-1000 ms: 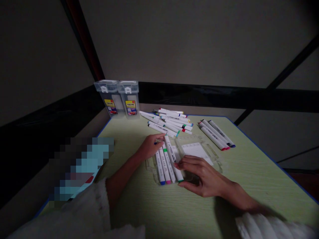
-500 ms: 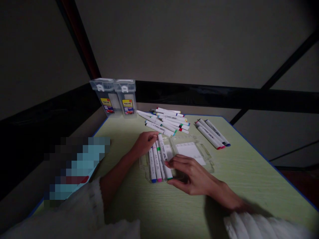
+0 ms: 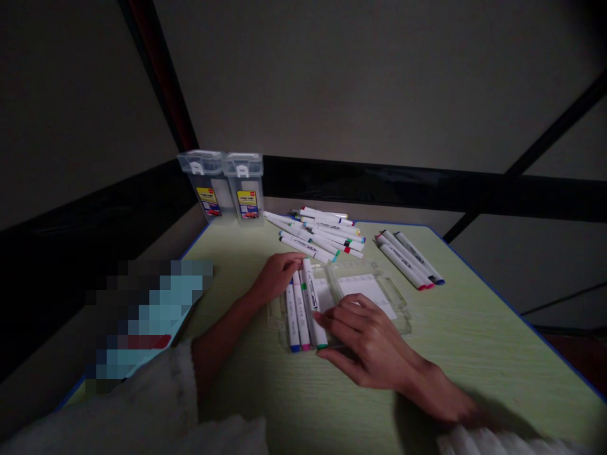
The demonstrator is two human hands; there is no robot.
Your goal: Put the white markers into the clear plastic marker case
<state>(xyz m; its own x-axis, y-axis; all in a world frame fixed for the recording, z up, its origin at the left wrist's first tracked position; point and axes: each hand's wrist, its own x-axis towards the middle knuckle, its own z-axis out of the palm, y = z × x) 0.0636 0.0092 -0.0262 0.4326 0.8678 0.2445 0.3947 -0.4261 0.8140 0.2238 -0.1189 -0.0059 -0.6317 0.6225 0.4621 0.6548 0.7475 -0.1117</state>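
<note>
White double-ended markers lie side by side in an opened clear plastic case [image 3: 401,303]. They include a blue-ended marker [image 3: 291,319], a pink-ended marker [image 3: 302,319] and, on top at the right, a green-ended marker [image 3: 310,287]. My left hand [image 3: 279,275] is closed around the far ends of these markers; its fingertips are partly hidden. Beside the green-ended marker's near end is my right hand [image 3: 367,338], thumb and fingers apart, fingertips touching the barrel and thumb by the green tip.
Behind the case lies a loose pile of markers [image 3: 327,230]. Several more markers [image 3: 410,256] form a group at the right. Two lidded clear boxes [image 3: 246,189] with yellow labels stand at the back left, near the wall. A pixelated blue area [image 3: 161,309] covers the left edge.
The view has shifted slightly. My right hand has drawn a little back from the green-ended marker's near end, while my left hand stays at the far ends.
</note>
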